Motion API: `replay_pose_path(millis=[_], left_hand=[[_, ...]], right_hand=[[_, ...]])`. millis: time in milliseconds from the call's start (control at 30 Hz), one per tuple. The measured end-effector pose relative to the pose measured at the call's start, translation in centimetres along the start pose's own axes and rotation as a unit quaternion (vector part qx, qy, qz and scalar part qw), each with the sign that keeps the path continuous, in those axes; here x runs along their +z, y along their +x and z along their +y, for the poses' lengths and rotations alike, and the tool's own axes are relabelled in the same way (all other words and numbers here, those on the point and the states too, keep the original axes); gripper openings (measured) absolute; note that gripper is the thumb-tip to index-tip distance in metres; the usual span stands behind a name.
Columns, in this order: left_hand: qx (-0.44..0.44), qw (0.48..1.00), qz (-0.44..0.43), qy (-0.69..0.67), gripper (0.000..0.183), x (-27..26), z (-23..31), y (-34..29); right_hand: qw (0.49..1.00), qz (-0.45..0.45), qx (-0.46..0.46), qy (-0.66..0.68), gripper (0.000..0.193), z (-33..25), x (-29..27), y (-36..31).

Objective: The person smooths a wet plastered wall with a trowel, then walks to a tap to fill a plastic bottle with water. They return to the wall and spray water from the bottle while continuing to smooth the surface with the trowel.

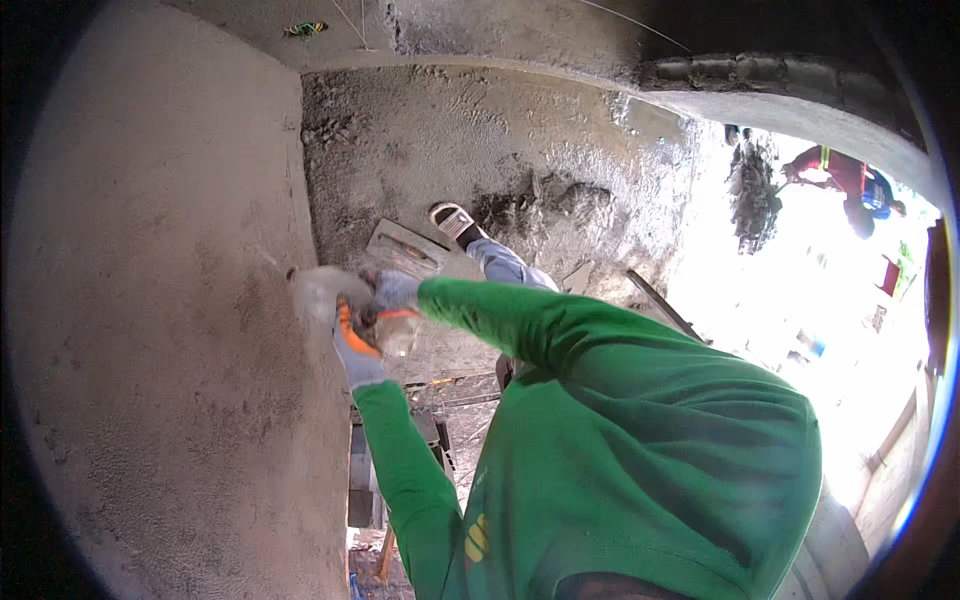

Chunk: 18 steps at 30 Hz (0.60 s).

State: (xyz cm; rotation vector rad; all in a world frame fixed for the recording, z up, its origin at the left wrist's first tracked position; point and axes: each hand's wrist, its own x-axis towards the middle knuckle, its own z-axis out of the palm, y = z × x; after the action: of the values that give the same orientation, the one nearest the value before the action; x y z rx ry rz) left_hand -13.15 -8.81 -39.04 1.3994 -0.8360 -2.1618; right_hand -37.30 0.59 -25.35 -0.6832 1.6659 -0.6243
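Head view, blurred whitish object [322, 290] left of right hand [395, 290], just beyond left hand [356, 352], cannot tell openness or hold.

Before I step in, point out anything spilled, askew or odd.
A dark, lumpy patch mars the grey concrete floor, perhaps spilled material. The flat, grey rectangular board lies askew to the grey wall. The whitish thing by the grey-and-orange gloved left hand is too blurred to judge.
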Motion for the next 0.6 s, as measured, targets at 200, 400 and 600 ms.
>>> replay_pose_path(millis=[200,400,600], left_hand=[[0.088,0.992,0.087,0.000,0.046,-7.2,-4.1,-17.8],[-0.079,0.966,0.221,-0.109,0.034,-0.7,-0.3,-24.6],[-0.130,0.986,0.103,-0.009,0.042,-0.2,2.2,-20.4]], right_hand=[[0.975,-0.192,0.014,0.113,0.079,-0.6,10.1,-7.0],[0.983,-0.170,0.065,-0.041,0.085,1.5,15.6,-10.1],[0.968,-0.010,0.115,0.225,0.065,6.0,18.9,-9.6]])
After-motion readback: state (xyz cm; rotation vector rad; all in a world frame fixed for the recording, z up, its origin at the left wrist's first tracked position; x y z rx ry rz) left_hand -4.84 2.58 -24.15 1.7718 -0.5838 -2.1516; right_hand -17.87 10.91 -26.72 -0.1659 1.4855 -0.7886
